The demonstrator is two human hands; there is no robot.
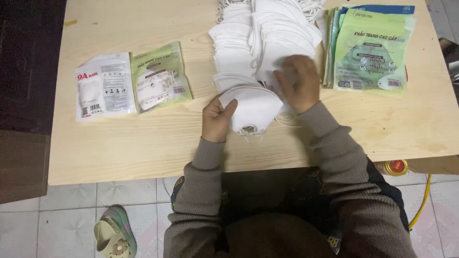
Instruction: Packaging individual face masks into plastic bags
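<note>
**Two hands at a heap of white masks on a wooden bench**

Nearest to us, below the bench edge, we see the person's grey-brown knitted sleeves (210,191), a slipper (114,236) on the tiled floor (57,210) at lower left, and a yellow-lidded jar (395,167) with a yellow hose (420,205) at lower right.

On the near part of the bench (143,148), the left hand (216,119) holds a folded white mask (253,107); its fingers are closed on the mask's left edge, thumb on top. The mask lies low over the bench, its ear loops (248,134) trailing toward the person. Just beyond and to the right, the right hand (299,81) rests palm down on the heap of white masks (258,43). It is blurred, with the fingers spread fairly wide over the pile; we cannot tell whether they grip any single mask. This hand hides the part of the heap beneath it and the far right edge of the held mask.

To the left, well apart from the hands, two filled packets lie side by side and touching: a white packet (103,86) and a pale green packet (160,76). To the right, just beside the heap, stands a stack of green packets (370,50), with blue-edged ones beneath. The heap runs on to the far edge of the bench, where tangled loops (229,7) show.
</note>
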